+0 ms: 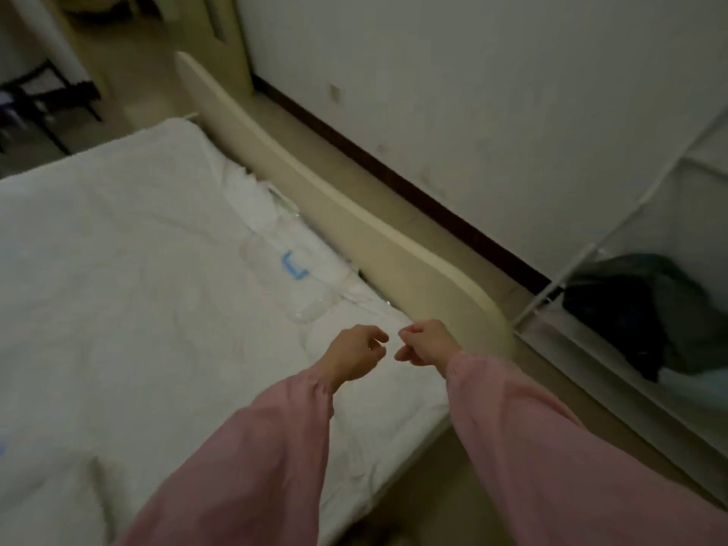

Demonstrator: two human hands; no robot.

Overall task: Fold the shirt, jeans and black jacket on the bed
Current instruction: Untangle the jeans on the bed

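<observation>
White bed (118, 269): we're pre-fold, imo
Hands: left hand (356, 354), right hand (423, 344) loosely curled, empty
Next: we probably fetch that dark bundle (630, 309)

Left hand (356, 354) and right hand (423, 342), in pink sleeves (256, 447), hover near each other over the white bed (118, 250) corner, fingers (379, 336) loosely curled, holding nothing. Dark clothes (630, 309) lie heaped far right.
</observation>
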